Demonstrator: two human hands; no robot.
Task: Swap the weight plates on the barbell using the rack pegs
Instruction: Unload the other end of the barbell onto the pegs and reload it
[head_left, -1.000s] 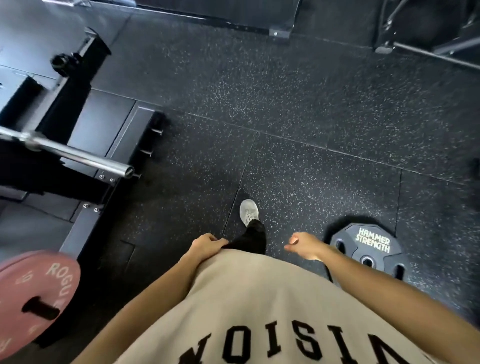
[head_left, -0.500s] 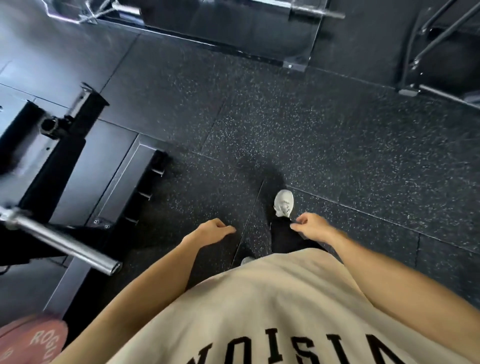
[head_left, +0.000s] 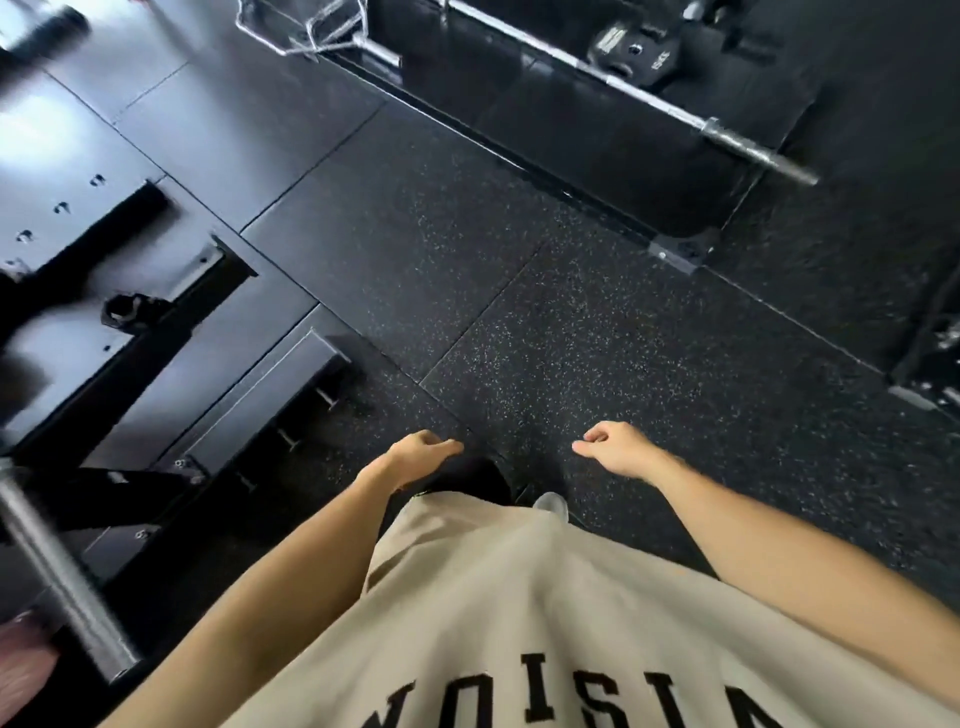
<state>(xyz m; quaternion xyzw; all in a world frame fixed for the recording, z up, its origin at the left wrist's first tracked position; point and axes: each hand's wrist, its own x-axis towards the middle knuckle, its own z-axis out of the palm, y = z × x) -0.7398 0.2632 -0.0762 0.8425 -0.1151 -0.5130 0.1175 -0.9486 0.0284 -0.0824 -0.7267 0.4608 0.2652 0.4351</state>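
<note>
Barbell sleeve (head_left: 62, 582) nearer now, both hands (head_left: 421, 457) loosely curled, empty

Gym, weight-room area. Black speckled rubber tile floor (head_left: 597, 332). Steel barbell sleeve (head_left: 67, 582) lower left, bare of plates. Black rack base (head_left: 156, 291) with bolt holes and short pegs (head_left: 327, 400). Second barbell (head_left: 675, 104) top right beside black weight plate (head_left: 628, 52).
</note>
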